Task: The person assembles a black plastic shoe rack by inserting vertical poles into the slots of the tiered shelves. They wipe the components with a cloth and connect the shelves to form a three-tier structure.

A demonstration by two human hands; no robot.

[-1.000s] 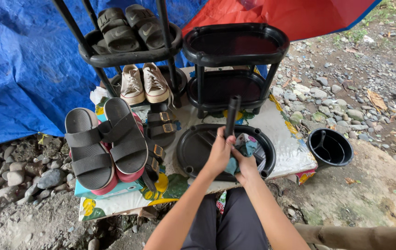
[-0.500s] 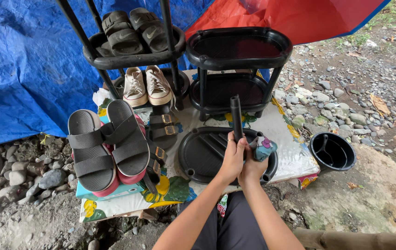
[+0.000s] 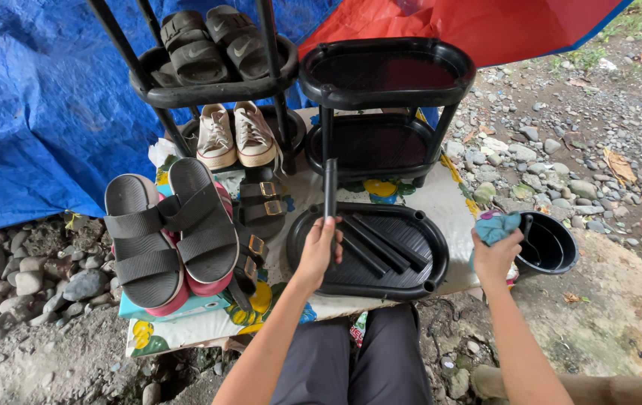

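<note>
Over the tray's near rim (image 3: pixel 369 289), left hand (image 3: pixel 319 251) grips pole (image 3: pixel 330 187), right hand (image 3: pixel 495 255) cloth (image 3: pixel 495 226).

Grey strap sandals (image 3: pixel 171 232) lying at left on a flowered cloth (image 3: pixel 208 322), just beside brown buckled sandals (image 3: pixel 261 206). Behind these, white sneakers (image 3: pixel 234 135) on the lower tier of a black rack (image 3: pixel 212 94), dark sandals (image 3: pixel 208 41) above. Blue tarp (image 3: pixel 43 97) behind, grey stones (image 3: pixel 21 270) around.
</note>
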